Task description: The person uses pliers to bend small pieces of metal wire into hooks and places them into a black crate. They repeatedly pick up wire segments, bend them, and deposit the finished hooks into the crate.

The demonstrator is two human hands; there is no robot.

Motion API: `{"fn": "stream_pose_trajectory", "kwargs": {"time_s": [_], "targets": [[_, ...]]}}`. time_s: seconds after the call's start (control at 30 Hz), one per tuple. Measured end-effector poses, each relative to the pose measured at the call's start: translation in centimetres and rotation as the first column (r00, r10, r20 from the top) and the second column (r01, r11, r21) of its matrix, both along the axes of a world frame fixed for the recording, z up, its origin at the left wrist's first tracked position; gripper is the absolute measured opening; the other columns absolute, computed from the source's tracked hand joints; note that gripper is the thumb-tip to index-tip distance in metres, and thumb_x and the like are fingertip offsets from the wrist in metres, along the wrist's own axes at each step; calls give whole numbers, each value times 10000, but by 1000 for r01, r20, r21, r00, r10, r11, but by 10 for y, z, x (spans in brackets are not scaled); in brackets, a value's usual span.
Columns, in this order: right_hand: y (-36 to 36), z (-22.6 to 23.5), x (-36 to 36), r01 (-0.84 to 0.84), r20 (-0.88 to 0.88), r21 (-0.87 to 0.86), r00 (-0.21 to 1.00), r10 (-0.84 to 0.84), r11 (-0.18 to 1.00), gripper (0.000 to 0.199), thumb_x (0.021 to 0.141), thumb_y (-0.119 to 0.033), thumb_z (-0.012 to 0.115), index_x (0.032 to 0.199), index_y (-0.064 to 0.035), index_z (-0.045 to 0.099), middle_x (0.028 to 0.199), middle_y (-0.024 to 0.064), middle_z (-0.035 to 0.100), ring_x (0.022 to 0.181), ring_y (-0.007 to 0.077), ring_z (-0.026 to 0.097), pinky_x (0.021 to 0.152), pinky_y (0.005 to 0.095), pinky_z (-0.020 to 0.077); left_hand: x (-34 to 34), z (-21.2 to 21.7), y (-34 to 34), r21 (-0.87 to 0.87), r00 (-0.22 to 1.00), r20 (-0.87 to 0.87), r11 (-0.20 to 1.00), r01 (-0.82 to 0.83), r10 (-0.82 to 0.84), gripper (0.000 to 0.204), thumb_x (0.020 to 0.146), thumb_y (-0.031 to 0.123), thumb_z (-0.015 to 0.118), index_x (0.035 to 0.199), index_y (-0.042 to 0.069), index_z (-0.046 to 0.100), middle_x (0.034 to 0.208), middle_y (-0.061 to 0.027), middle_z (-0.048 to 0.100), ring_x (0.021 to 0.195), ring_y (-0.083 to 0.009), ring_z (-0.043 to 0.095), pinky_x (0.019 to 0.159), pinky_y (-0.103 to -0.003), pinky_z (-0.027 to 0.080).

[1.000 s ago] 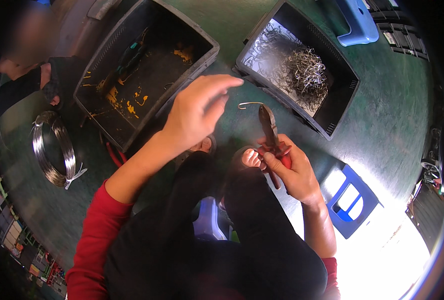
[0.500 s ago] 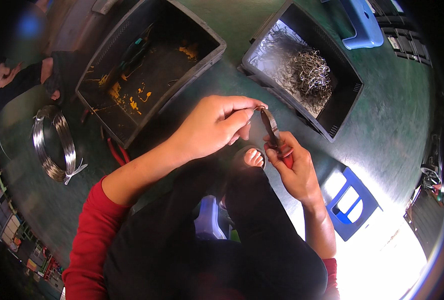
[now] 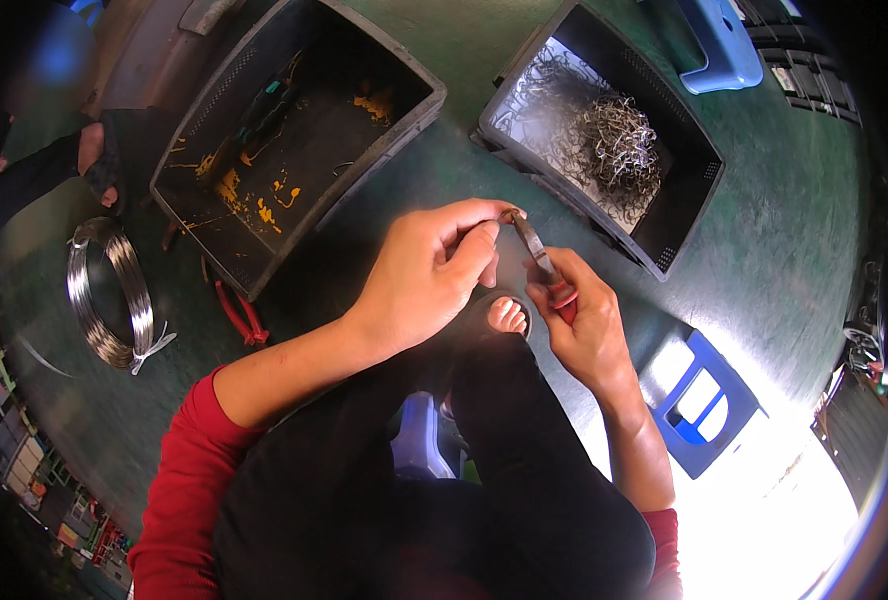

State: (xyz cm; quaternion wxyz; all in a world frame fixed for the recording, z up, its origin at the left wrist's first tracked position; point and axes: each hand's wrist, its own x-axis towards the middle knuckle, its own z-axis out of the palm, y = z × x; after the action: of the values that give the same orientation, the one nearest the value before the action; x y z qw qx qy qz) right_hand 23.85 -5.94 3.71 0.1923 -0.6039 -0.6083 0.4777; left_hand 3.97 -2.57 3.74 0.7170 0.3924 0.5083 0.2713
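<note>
My right hand [image 3: 591,325] is closed around a pair of red-handled pliers [image 3: 530,240]. Their metal jaws point up and left and meet the fingertips of my left hand [image 3: 426,268]. Thumb and index finger of that hand are pinched together at the jaw tips. Whatever sits between them is too small to make out and partly hidden by the fingers. Beyond the pliers stands a black crate [image 3: 686,215] with a heap of bent wire pieces [image 3: 619,145] on a pale lining.
A larger black crate [image 3: 419,112] with orange stains stands at the far left. Left of it lies a coil of silver wire [image 3: 88,300], and red-handled pliers [image 3: 241,318] rest on the floor. Blue stools [image 3: 709,405] stand to the right. Another person's leg [image 3: 39,180] shows at the left.
The pliers have shifted slightly left, and their jaws now lean further toward my left fingertips. My left hand has turned a little. The other person's hand at the left has moved away.
</note>
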Motion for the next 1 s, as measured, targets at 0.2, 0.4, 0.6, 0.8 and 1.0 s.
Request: {"fn": "stream_pose_trajectory", "kwargs": {"time_s": [0.2,0.4,0.6,0.8,1.0], "targets": [[-1,-3,-3,22,-3,37,1000,-22,999,289,857,58,644,1132,-16,594,951,121,643,792,193,609,762,303,495,1,2,-3,-19,999,-2,999,-42,42,296,1031,145,477,1258,6,608,701,2,534,576,-28,404,516,-199,338],[-1,-10,4,-67,32,54,997,66,996,388,818,50,661,1187,-24,564,949,108,608,831,192,673,718,316,540,1,0,-3,-17,999,21,999,-37,37,291,1024,140,486,1253,10,611,712,1,556,587,-33,443,523,-194,359],[-5,-16,25,-90,-317,-469,946,-72,878,303,958,-82,608,1243,-7,539,966,64,630,857,118,622,762,290,509,1,-22,2,105,998,-59,994,26,-20,256,1005,129,532,1207,15,641,793,-40,656,662,-58,577,567,-202,442],[-10,-25,36,-64,-233,-533,970,-74,844,354,979,-147,599,1293,-8,513,987,53,619,799,86,545,689,252,452,16,-51,37,455,967,-223,890,-11,125,216,980,119,588,1142,12,681,867,-88,721,724,-97,671,585,-226,493],[-15,-32,35,-63,-273,-514,958,-93,855,384,977,-142,602,1325,-14,500,1044,29,621,642,35,455,537,200,377,28,-66,89,695,888,-432,686,216,157,246,897,147,673,1100,11,692,1085,-165,710,955,-308,708,846,-351,546]]}}
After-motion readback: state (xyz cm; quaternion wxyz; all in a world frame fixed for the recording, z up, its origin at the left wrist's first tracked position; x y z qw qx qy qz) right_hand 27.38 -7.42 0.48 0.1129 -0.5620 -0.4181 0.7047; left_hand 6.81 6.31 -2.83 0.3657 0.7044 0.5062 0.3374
